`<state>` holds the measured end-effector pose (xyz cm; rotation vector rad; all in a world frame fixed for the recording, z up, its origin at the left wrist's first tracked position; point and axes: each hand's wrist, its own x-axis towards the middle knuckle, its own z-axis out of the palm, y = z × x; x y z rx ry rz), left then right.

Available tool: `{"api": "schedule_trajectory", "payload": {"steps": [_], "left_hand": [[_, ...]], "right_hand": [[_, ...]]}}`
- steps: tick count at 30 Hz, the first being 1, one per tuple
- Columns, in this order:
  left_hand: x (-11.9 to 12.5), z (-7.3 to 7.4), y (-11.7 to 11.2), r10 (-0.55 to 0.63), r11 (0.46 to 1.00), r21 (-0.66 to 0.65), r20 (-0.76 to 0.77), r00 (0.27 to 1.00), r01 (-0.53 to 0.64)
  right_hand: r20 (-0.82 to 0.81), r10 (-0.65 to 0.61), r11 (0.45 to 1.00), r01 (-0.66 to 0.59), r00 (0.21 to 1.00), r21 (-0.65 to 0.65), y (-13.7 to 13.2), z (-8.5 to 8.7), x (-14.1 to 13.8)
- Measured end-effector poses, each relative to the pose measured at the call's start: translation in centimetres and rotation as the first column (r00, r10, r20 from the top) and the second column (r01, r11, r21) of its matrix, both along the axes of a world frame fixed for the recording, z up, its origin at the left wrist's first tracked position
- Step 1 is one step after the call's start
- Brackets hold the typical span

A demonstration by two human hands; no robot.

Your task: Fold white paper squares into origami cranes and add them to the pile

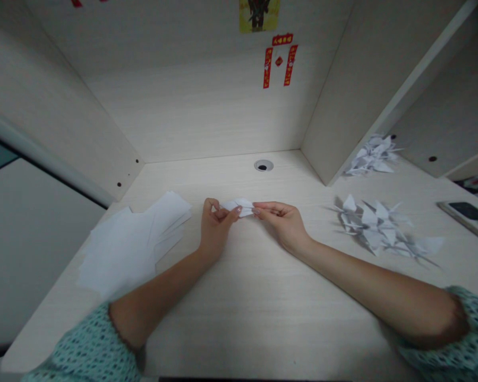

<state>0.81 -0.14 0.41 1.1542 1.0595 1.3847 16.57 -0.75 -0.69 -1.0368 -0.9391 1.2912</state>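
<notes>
Folded paper [245, 203], small, white and plain, is creased into a narrow, flattened shape with layered edges and a point toward 9 o'clock; the fingers cover its ends, so its full outline cannot be told. It is held at or just above the pale wood-grained desk [239, 318], near the middle. At its 9 o'clock end the left hand [216, 225] pinches it, thumb laid over the near face; at its 3 o'clock end the right hand [284, 218] pinches it too, thumb and fingers closed together on the edge. Just beyond, toward 1 o'clock, is a round cable hole [263, 165]. Farther out, between 8 and 9 o'clock, loose white sheets [123, 244] overlap in a spread pile. Toward 3 o'clock lies a cluster of spiky white paper figures [376, 225], with a second heap [374, 155] toward 2 o'clock beside the upright panel [338, 106]. Past the nearer cluster, at 3 o'clock, lies a flat device [468, 217] with a dark panel.
</notes>
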Motion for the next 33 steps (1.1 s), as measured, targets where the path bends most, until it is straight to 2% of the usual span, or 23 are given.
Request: {"api": "schedule_trajectory", "payload": {"steps": [6, 8, 13, 18, 25, 33], "left_hand": [[0.0, 0.2, -0.5, -0.006, 1.000, 0.022, -0.075, 0.997, 0.008], [0.0, 0.2, -0.7, -0.026, 0.999, 0.027, -0.091, 0.996, 0.029], [0.2, 0.2, -0.9, -0.058, 0.998, 0.026, -0.123, 0.991, 0.062], [0.1, -0.2, -0.4, -0.095, 0.995, -0.017, -0.026, 0.995, 0.095], [-0.1, -0.6, 0.3, 0.001, 1.000, -0.029, -0.023, 1.000, -0.002], [-0.2, -0.4, 0.2, -0.001, 1.000, -0.028, -0.035, 0.999, 0.000]], "right_hand": [[0.060, 0.040, 0.989, -0.048, 0.997, 0.142, -0.1, 0.1, 0.1], [0.081, 0.058, 0.986, -0.070, 0.995, 0.153, -0.3, 0.0, 0.0], [0.083, 0.079, 0.987, -0.090, 0.993, 0.131, -0.5, 0.1, -0.3], [0.088, 0.075, 0.992, -0.083, 0.993, 0.095, -0.4, 0.1, -0.3], [-0.027, 0.158, 0.987, -0.158, 0.987, 0.025, 0.2, -0.3, 0.1], [0.024, 0.141, 0.990, -0.141, 0.990, -0.007, 0.1, -0.2, 0.2]]}}
